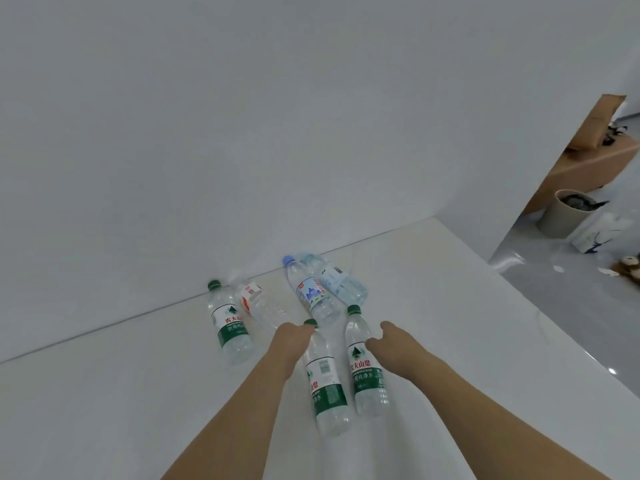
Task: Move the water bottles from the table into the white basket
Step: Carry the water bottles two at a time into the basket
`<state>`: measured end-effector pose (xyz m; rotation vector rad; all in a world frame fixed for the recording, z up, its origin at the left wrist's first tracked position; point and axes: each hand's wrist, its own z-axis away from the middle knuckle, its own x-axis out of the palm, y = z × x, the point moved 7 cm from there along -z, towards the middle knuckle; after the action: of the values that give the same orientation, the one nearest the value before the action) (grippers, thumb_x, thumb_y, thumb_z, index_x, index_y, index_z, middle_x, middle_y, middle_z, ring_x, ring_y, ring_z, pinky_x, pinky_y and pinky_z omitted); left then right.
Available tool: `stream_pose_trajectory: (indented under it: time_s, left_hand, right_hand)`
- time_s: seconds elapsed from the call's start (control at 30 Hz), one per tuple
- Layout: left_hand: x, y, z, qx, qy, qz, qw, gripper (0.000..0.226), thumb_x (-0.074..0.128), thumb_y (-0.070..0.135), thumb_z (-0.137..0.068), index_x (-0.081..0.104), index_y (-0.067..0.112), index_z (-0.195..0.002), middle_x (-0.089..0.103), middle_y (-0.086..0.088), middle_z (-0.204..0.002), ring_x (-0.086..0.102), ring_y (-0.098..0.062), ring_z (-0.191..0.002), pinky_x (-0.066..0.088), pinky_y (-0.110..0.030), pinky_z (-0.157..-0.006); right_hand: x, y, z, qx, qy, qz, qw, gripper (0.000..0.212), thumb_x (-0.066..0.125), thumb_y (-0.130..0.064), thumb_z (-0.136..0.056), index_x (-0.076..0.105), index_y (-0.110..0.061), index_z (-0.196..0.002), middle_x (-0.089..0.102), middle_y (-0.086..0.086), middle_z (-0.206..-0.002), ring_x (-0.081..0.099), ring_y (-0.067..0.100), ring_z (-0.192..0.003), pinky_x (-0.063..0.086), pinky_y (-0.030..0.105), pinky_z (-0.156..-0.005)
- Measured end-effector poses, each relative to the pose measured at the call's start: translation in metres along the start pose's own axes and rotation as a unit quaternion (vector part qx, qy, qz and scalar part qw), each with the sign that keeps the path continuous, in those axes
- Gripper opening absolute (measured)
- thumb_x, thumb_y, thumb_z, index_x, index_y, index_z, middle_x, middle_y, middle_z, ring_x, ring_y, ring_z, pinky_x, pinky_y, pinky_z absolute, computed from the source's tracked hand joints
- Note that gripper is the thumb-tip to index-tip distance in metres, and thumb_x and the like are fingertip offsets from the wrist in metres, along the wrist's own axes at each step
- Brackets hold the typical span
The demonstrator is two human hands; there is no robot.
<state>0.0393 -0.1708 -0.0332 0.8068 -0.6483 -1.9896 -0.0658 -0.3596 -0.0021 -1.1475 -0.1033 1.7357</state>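
Six water bottles (325, 375) – three green-labelled; two hands (294, 337).

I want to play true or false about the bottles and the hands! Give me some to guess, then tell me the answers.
1. Six water bottles lie on the table. True.
2. Every cap is green. False: one bottle has a blue cap.
3. The left hand is at the cap of a green-label bottle. True.
4. The right hand holds a bottle high in the air. False: it is low beside a lying bottle.
5. The white basket is on the table. False: no basket shows.
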Motion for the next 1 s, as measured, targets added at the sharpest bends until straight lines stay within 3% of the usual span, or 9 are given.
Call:
stream_pose_trajectory:
  time_s: [0.07,0.13,0.23,0.33,0.43,0.67,0.83,0.93,1.0]
  left_hand:
    - [0.011,-0.014,-0.026,-0.022,0.002,0.033,0.999,0.026,0.065,0.033,-0.084,0.061,0.007,-0.086,0.060,-0.007,-0.083,0.055,-0.019,-0.071,0.042,-0.027,-0.059]
    - [0.022,-0.033,-0.052,-0.055,0.010,0.050,0.997,0.053,0.066,0.051,-0.077,0.062,0.007,-0.107,0.062,-0.010,-0.105,0.060,-0.025,-0.091,0.051,-0.035,-0.079]
    - [0.031,-0.063,-0.076,-0.082,0.050,0.029,0.995,0.061,0.059,0.072,-0.067,0.056,0.026,-0.106,0.039,-0.003,-0.123,0.043,-0.026,-0.116,0.042,-0.046,-0.101]
    - [0.038,-0.072,-0.086,-0.063,0.052,0.018,0.996,0.053,0.059,0.079,-0.057,0.053,0.034,-0.084,0.024,0.005,-0.110,0.026,-0.019,-0.108,0.037,-0.038,-0.095]
    - [0.039,-0.070,-0.093,-0.077,0.046,0.039,0.995,0.044,0.065,0.071,-0.057,0.051,0.034,-0.075,0.025,0.003,-0.107,0.031,-0.022,-0.111,0.041,-0.037,-0.090]
    - [0.035,-0.071,-0.106,-0.084,0.082,0.043,0.992,0.053,0.074,0.073,-0.044,0.061,0.035,-0.078,0.030,0.001,-0.111,0.038,-0.022,-0.111,0.045,-0.039,-0.098]
    - [0.038,-0.071,-0.109,-0.094,0.100,-0.018,0.990,0.042,0.058,0.061,-0.052,0.055,0.031,-0.081,0.025,0.000,-0.109,0.029,-0.023,-0.103,0.039,-0.037,-0.090]
    - [0.038,-0.065,-0.098,-0.085,0.119,-0.097,0.985,0.052,0.053,0.056,-0.055,0.047,0.027,-0.098,0.025,-0.002,-0.108,0.026,-0.022,-0.099,0.036,-0.041,-0.093]
    - [0.042,-0.063,-0.085,-0.078,0.089,0.001,0.993,0.047,0.060,0.044,-0.061,0.050,0.019,-0.099,0.039,-0.007,-0.114,0.039,-0.024,-0.102,0.042,-0.040,-0.090]
  right_hand:
    - [0.015,0.000,-0.035,0.004,0.002,0.003,1.000,0.035,0.045,-0.035,-0.094,0.047,-0.009,-0.116,0.055,0.014,-0.117,0.054,0.024,-0.094,0.044,0.032,-0.076]
    - [0.030,0.002,-0.068,0.013,0.013,-0.003,1.000,0.043,0.045,-0.044,-0.092,0.047,-0.007,-0.114,0.054,0.015,-0.113,0.054,0.029,-0.099,0.045,0.037,-0.084]
    - [0.053,0.007,-0.103,0.019,0.028,-0.011,0.999,0.048,0.052,-0.046,-0.088,0.043,-0.008,-0.116,0.048,0.013,-0.111,0.051,0.034,-0.106,0.042,0.038,-0.087]
    - [0.068,0.013,-0.115,-0.014,0.067,-0.029,0.997,0.043,0.064,-0.036,-0.082,0.048,-0.009,-0.111,0.044,0.002,-0.093,0.049,0.029,-0.098,0.043,0.039,-0.085]
    - [0.068,0.023,-0.116,-0.009,0.103,-0.100,0.990,0.042,0.069,-0.036,-0.072,0.053,-0.017,-0.106,0.047,-0.006,-0.086,0.051,0.024,-0.090,0.047,0.041,-0.081]
    - [0.072,0.029,-0.129,-0.003,0.097,-0.129,0.987,0.053,0.070,-0.042,-0.068,0.057,-0.019,-0.114,0.051,-0.004,-0.093,0.053,0.023,-0.094,0.049,0.045,-0.085]
    - [0.075,0.031,-0.132,-0.003,0.097,-0.146,0.985,0.055,0.070,-0.040,-0.068,0.056,-0.016,-0.115,0.051,-0.002,-0.092,0.053,0.026,-0.094,0.048,0.046,-0.086]
    - [0.076,0.037,-0.128,0.075,0.037,-0.273,0.958,0.053,0.074,-0.028,-0.066,0.050,-0.018,-0.111,0.061,0.010,-0.098,0.065,0.033,-0.087,0.056,0.052,-0.077]
    - [0.074,0.038,-0.118,0.102,-0.015,-0.384,0.917,0.053,0.074,-0.010,-0.069,0.046,-0.013,-0.114,0.064,0.017,-0.097,0.068,0.034,-0.076,0.058,0.047,-0.063]
